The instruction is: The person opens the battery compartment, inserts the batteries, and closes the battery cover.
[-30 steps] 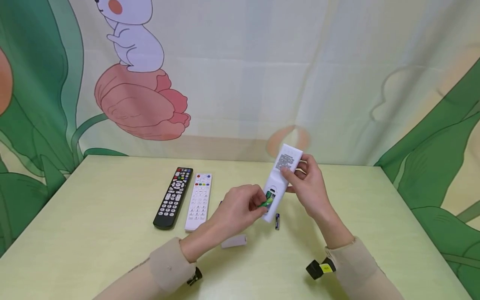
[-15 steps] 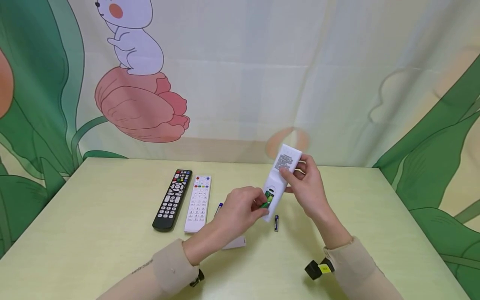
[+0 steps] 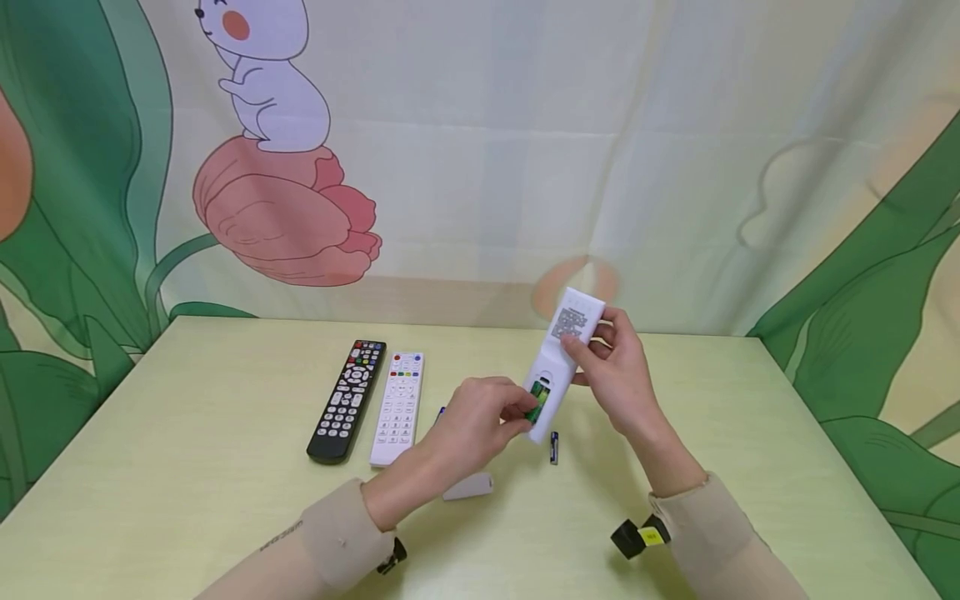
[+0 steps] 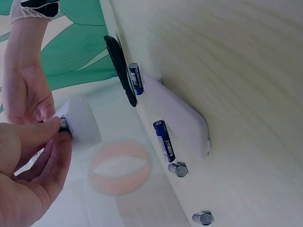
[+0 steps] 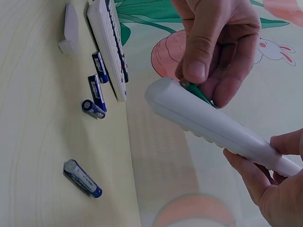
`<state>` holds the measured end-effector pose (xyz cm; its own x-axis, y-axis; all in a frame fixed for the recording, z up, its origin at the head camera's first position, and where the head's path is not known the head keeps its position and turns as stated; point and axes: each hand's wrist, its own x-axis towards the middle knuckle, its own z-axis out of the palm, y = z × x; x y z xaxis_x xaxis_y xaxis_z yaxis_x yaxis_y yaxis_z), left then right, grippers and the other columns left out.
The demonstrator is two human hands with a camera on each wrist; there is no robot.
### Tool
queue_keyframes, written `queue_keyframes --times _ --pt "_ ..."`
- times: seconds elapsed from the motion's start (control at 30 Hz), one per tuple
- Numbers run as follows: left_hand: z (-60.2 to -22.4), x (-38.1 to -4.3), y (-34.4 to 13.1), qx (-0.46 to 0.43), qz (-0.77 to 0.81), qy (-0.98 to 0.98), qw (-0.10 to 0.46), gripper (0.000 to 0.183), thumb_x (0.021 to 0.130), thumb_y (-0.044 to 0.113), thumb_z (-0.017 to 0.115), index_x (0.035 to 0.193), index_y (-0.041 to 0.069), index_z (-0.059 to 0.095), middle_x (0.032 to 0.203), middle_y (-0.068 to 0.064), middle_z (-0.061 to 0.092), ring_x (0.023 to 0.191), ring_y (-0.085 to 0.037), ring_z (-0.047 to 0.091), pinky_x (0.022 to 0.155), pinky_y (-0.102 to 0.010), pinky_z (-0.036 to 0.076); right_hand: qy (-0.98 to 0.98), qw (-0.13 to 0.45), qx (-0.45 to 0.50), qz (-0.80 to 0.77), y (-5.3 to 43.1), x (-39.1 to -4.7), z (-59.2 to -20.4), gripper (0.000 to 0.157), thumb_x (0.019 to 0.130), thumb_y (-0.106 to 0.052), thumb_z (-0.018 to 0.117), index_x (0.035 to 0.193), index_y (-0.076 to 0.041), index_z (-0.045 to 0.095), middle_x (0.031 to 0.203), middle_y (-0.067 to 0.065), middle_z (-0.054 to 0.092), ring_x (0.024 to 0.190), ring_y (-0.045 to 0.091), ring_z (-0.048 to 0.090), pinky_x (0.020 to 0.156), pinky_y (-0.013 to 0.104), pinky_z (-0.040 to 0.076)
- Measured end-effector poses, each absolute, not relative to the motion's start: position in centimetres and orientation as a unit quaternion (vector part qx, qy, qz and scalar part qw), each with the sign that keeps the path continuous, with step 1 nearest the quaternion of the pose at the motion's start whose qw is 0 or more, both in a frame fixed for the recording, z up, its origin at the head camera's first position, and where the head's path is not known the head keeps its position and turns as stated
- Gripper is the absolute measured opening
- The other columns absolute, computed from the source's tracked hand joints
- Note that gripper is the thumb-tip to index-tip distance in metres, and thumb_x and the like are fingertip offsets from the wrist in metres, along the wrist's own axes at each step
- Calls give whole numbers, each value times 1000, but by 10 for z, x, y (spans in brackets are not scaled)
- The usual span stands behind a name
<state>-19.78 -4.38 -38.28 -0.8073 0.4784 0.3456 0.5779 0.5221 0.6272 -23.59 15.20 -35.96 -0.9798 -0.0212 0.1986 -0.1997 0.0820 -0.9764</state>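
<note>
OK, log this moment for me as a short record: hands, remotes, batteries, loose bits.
right hand: grips held remote, its back to the head camera
left hand: pinches green battery at the held remote's uncovered battery slot
green battery seating: tilted up, one end out in the right wrist view
blue batteries: four, loose on table
black remote: on table, buttons up
white remote: beside black remote, buttons up
small white piece: on table, probably the battery cover

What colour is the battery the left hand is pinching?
Green: the battery in the left hand shows best in the right wrist view.
</note>
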Motion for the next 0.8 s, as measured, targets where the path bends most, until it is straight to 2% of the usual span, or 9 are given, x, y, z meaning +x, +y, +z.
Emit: queue_keyframes --times 0.23,0.37,0.53,0.67,0.8 --pt "-383 -197 -44 -310 -350 -878 104 20 85 4 84 103 5 76 98 -4 73 83 -14 69 74 -24 56 -732 61 77 674 152 -235 -359 46 101 -5 65 140 0 41 119 21 59 96 23 67 71 36 62" --pt "-385 -197 -48 -294 -366 -875 114 39 83 11 87 117 6 70 108 -4 68 93 -20 66 78 -30 57 -733 56 80 673 154 -236 -358 47 101 -5 65 141 0 40 121 21 59 97 23 68 71 37 62" --pt "-387 -201 -54 -279 -438 -852 68 67 84 11 87 142 3 55 121 -9 61 105 -22 62 82 -32 59 -730 55 85 676 157 -235 -357 48 101 -6 64 142 -2 40 123 21 58 97 23 68 71 38 63" --pt "-385 -202 -57 -283 -493 -823 21 73 85 6 85 148 3 49 121 -10 61 105 -23 64 79 -27 60 -727 54 89 679 158 -234 -354 48 101 -6 64 143 -2 40 125 20 58 98 24 68 71 39 63" --pt "-384 -203 -57 -284 -515 -808 0 74 85 3 85 149 5 49 117 -7 61 103 -23 66 76 -24 59 -728 52 87 678 157 -234 -352 49 101 -6 64 144 -1 39 126 21 58 98 24 68 70 38 63"
